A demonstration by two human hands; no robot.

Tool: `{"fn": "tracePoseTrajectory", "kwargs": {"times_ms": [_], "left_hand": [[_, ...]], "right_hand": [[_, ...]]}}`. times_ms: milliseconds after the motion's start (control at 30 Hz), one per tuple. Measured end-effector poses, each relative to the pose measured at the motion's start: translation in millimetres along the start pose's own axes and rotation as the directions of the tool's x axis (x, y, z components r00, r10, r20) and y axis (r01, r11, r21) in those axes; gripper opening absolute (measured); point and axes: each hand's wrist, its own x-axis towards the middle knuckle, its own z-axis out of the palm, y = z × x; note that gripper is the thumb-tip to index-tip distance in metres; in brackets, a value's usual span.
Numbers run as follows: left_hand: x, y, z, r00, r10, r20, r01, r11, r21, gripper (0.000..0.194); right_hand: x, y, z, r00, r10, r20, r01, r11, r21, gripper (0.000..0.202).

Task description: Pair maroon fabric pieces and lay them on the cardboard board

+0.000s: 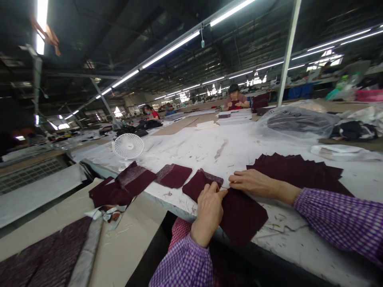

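Observation:
A maroon fabric piece (244,217) lies at the table's front edge, its lower corner hanging over. My right hand (254,183) has its fingers closed together at the top corner of this piece. Curled fingers of my left hand (210,209) grip the left edge of the same piece, thumb pointing right. Partly beneath the left hand is another maroon piece (194,186) with a speckled patch showing at its top. Farther left sits a folded maroon piece (178,176). Behind my right forearm, a fanned stack of maroon pieces (295,171) spreads across the table.
A white fan (128,146) stands at the left edge of the white table (191,143). More maroon cloth (112,193) and scraps (110,215) lie left. Clear plastic bags (299,119) are at the back right. A person (235,99) sits across the table.

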Motion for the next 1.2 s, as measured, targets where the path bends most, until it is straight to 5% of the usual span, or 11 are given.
{"fn": "tracePoseTrajectory", "kwargs": {"times_ms": [233,467,667,800,1200], "left_hand": [[-0.9,0.8,-0.1,1.0,-0.011,0.009,0.011,1.0,-0.01,0.039],[-1.5,-0.1,-0.5,1.0,-0.012,0.027,0.012,1.0,0.002,0.04],[-1.6,1.6,-1.5,0.999,-0.016,0.028,0.015,1.0,0.004,0.039],[-2.1,1.6,-3.0,1.0,-0.009,-0.001,0.009,1.0,0.004,0.039],[-36.9,-26.2,-16.6,0.982,-0.051,-0.181,-0.008,0.951,-0.309,0.023]], "right_hand": [[-5.1,11.4,-0.5,0.989,0.142,0.047,-0.147,0.983,0.114,0.032],[-2.3,-3.5,-16.7,0.984,0.179,-0.001,-0.16,0.883,0.442,0.036],[-0.5,-8.9,-22.1,0.968,0.25,0.023,-0.242,0.904,0.352,0.038],[5.1,-21.6,-19.7,0.967,0.253,0.034,-0.241,0.864,0.442,0.038],[2.6,-23.4,-13.5,0.98,0.198,0.035,-0.187,0.835,0.518,0.042]]}}
